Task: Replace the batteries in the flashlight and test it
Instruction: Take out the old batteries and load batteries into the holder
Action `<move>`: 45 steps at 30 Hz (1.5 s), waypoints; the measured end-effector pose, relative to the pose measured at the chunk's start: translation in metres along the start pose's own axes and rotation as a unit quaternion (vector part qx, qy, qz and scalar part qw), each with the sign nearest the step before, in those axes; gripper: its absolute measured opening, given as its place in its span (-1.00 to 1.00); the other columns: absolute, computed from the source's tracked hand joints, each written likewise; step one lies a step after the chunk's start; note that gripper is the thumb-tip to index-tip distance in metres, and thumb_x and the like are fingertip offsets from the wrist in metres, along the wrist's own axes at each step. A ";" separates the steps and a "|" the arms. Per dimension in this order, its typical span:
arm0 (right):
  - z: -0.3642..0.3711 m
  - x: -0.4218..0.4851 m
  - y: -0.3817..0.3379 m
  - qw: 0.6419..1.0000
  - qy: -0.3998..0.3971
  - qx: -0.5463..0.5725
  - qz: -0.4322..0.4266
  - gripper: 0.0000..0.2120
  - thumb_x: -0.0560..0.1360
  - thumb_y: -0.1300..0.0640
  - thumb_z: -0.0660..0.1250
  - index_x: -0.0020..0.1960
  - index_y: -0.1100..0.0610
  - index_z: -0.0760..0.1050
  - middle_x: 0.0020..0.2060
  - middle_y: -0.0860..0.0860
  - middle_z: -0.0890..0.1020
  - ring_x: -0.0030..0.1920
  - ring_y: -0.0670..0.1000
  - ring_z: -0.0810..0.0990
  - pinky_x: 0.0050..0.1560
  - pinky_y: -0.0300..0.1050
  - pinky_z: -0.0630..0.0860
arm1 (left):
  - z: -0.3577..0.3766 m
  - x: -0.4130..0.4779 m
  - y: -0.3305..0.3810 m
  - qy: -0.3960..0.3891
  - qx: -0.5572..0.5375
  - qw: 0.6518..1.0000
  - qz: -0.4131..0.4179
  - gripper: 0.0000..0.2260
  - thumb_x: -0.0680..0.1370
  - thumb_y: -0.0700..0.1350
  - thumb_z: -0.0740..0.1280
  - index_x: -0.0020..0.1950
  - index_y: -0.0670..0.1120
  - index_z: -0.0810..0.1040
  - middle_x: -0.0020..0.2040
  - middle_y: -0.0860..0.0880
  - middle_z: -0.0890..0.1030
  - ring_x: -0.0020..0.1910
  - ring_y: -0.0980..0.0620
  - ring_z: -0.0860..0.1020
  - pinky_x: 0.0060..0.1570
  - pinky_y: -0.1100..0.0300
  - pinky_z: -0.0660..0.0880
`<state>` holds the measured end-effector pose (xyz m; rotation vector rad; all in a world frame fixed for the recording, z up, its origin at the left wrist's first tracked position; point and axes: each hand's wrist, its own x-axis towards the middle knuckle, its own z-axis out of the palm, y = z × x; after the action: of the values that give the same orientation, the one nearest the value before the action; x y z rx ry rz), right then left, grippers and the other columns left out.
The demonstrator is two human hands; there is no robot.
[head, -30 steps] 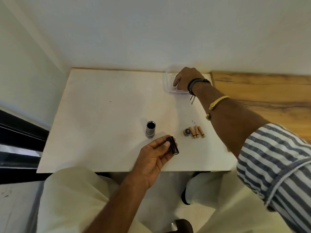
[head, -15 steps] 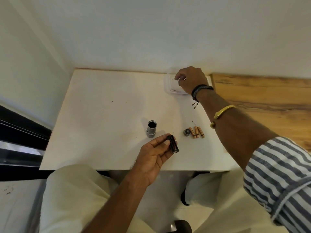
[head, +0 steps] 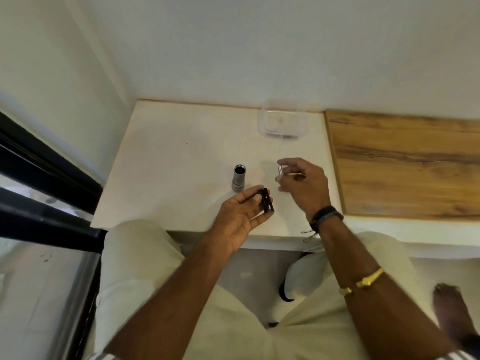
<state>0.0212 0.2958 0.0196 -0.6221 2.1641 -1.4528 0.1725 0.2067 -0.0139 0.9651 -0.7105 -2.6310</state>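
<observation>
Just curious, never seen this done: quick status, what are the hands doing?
Left hand grips black battery holder. Right hand pinches small silvery battery above table. Flashlight body stands upright, open. Nothing between them.

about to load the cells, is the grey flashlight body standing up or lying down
Standing up. The flashlight body rests on the table on its wider end, with its dark open mouth facing up.

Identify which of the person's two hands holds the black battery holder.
The left hand grips the black battery holder; the right hand instead pinches a small pale cylinder.
</observation>
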 end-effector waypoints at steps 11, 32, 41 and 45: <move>-0.006 -0.049 -0.001 0.999 -0.012 0.049 0.018 -0.77 0.44 0.33 0.49 0.02 0.08 0.73 -0.19 0.12 0.75 -0.07 0.15 0.73 0.16 0.14 0.64 | -0.002 -0.005 0.002 0.022 0.028 0.999 0.018 -0.74 0.58 -0.33 0.33 0.26 -0.24 0.57 0.14 -0.23 0.65 0.15 -0.22 0.63 0.05 -0.15 0.61; 0.005 -0.062 -0.003 0.989 -0.005 -0.122 -0.080 -0.91 0.50 0.13 0.51 -0.01 0.09 0.72 -0.27 -0.08 0.71 -0.26 -0.06 0.71 0.31 0.31 0.49 | -0.005 -0.007 -0.005 -0.005 0.168 0.983 0.069 -0.79 0.55 -0.27 0.39 0.18 -0.16 0.64 0.08 -0.18 0.70 0.07 -0.20 0.68 -0.02 -0.08 0.64; 0.013 -0.072 0.001 0.974 -0.022 -0.169 -0.149 -0.90 0.51 0.24 0.48 0.00 0.19 0.73 -0.17 0.09 0.74 -0.16 0.02 0.67 0.01 -0.35 0.55 | -0.007 -0.008 -0.004 0.028 0.145 0.985 0.087 -0.81 0.55 -0.30 0.38 0.13 -0.16 0.65 0.06 -0.15 0.71 0.03 -0.15 0.69 -0.08 0.00 0.65; 0.015 -0.074 0.004 0.969 -0.028 -0.186 -0.159 -0.88 0.51 0.23 0.48 0.03 0.20 0.73 -0.17 0.11 0.73 -0.18 0.03 0.66 -0.03 -0.08 0.62 | -0.008 -0.005 0.004 0.028 0.151 0.984 0.088 -0.77 0.56 -0.31 0.36 0.18 -0.15 0.64 0.10 -0.14 0.70 0.05 -0.14 0.69 -0.07 0.01 0.64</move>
<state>0.0883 0.3307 0.0202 -1.1750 2.3927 -1.1556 0.1814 0.2021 -0.0141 0.9959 -1.1488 -2.3774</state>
